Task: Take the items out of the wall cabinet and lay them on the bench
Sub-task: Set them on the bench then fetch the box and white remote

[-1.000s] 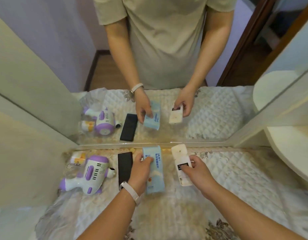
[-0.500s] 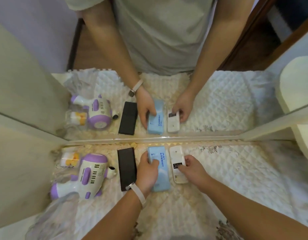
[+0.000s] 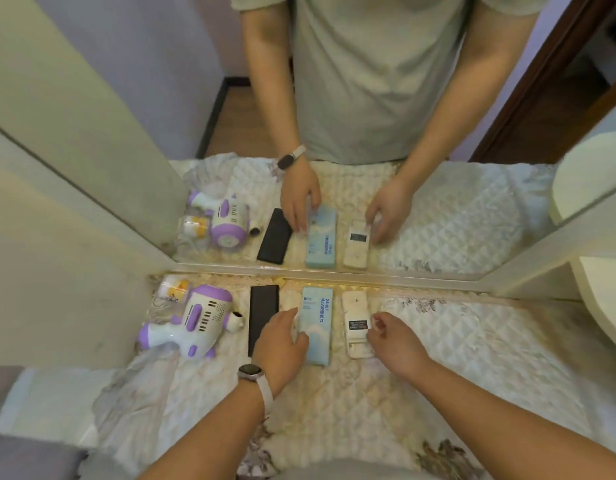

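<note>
Quilted bench cover point(image 3: 473, 358) fills the lower half and runs up to a mirror point(image 3: 473, 209) at the back. I see four things in a row just below the mirror edge, all flat on the cover. From the left they are a purple-white toy gun point(image 3: 195, 323), a black slab point(image 3: 263, 311), a blue box point(image 3: 318, 327) and a white remote point(image 3: 355, 318). Box and remote lie lengthwise, side by side but apart.

Left hand point(image 3: 280, 344) sits between slab and box and partly covers the slab's near end. Its fingers are relaxed and fairly straight, and its thumb rests on the box's left edge without gripping. It wears a watch point(image 3: 249, 370) on the wrist.

Right hand point(image 3: 395, 341) is just right of the remote. Its fingers are loosely curled and the tips touch the remote's right edge. I can't tell whether it pinches the remote or only touches it.

A small orange-label bottle point(image 3: 175, 287) lies behind the toy gun, by the left wall. A white rounded shelf point(image 3: 604, 306) is at far right.
</note>
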A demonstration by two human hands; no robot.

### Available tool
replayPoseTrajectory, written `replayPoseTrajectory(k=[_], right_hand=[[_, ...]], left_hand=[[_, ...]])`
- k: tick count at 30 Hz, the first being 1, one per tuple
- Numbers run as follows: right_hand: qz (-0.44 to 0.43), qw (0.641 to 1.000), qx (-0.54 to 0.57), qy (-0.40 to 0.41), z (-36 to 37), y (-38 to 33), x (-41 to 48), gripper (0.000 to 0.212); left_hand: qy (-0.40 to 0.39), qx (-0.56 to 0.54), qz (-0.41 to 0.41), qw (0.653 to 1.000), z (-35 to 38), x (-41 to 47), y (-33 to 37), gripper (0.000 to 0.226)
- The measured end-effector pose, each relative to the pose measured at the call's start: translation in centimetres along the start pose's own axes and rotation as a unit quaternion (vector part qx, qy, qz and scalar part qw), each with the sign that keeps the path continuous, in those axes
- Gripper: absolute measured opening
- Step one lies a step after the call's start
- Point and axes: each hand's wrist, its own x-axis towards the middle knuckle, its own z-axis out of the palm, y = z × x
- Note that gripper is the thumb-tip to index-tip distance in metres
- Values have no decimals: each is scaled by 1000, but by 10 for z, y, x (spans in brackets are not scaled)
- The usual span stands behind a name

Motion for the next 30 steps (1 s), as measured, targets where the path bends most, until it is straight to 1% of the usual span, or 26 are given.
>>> replayPoseTrajectory(k=[3,7,8,10,11,15,17,21,27,30], right_hand=[[-48,997,-53,-11,-11,5,-9,44],[-155,977,-144,-36,-25,6,-24,52],[-190,965,-175,-35,-28,6,-28,52],[-268,932,-243,-30,-34,5,-37,53],[-299,917,-265,-25,-35,4,-40,54],[-403,862,-308,-14,-37,-5,-55,54],[-443,839,-316,-18,-34,-11,-62,54],[-505,803,-316,-29,-22,-31,-81,50],[-622,714,-316,-56,6,-59,-130,46],[-676,665,-304,-89,25,-70,-162,44]], left_hand=[[39,75,18,996,4,-28,4,45],[87,137,39,986,8,-67,18,48],[104,153,45,982,9,-76,22,47],[153,187,63,968,11,-95,28,42],[165,201,64,964,11,-103,30,41],[180,274,49,944,11,-137,29,48],[190,286,34,939,9,-155,24,48],[230,267,-19,936,7,-198,11,46],[292,254,-89,918,14,-263,-13,46],[327,261,-107,902,20,-299,-26,45]])
